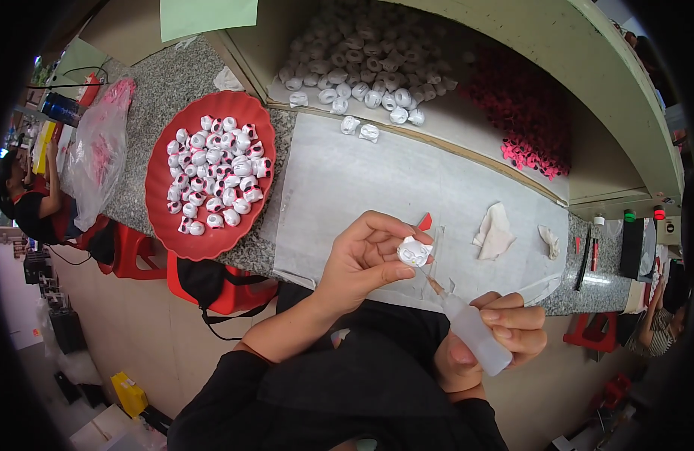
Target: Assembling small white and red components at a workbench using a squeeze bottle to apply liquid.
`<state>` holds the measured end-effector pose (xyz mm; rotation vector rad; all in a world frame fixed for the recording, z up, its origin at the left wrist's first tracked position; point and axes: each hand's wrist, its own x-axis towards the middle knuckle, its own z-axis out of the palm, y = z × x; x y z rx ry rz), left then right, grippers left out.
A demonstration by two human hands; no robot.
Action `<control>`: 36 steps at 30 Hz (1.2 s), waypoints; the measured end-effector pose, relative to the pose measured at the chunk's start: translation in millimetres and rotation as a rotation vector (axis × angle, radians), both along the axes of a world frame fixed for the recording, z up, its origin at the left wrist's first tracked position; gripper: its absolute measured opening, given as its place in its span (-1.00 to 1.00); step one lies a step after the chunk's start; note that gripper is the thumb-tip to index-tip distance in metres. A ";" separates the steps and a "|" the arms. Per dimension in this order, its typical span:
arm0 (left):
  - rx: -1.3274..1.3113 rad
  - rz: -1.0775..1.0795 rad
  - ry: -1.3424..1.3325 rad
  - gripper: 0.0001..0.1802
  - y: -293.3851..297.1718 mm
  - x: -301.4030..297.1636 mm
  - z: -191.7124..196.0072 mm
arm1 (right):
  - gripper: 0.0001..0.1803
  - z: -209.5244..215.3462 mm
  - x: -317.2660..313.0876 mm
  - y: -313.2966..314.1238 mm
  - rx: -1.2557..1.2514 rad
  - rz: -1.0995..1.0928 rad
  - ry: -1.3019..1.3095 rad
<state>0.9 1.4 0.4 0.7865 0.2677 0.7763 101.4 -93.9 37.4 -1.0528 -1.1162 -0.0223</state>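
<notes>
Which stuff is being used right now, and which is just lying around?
In use:
- left hand holding small white piece
- right hand holding squeeze bottle

Lying about:
- red plate of pieces
- crumpled cloths
- plastic bag

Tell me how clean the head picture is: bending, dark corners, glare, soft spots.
Head view: strong fisheye bend curves the shelf edge; black vignette fills the corners; lighting is even, with a bright patch on the grey mat; left hand, small white piece and right hand with squeeze bottle are sharp; rim detail goes soft.
</notes>
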 end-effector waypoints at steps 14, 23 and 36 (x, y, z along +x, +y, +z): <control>0.309 0.058 0.037 -0.65 0.9 -0.7 -3.3 | -0.45 -1.8 -1.4 2.5 -0.002 0.007 0.005; 0.314 0.064 0.077 -0.64 3.8 0.3 -3.6 | -0.48 -4.6 9.0 3.1 0.002 0.011 -0.016; 0.171 0.313 0.102 -0.63 28.2 -11.2 -4.9 | -0.78 -29.1 185.6 67.3 -0.759 -0.087 0.026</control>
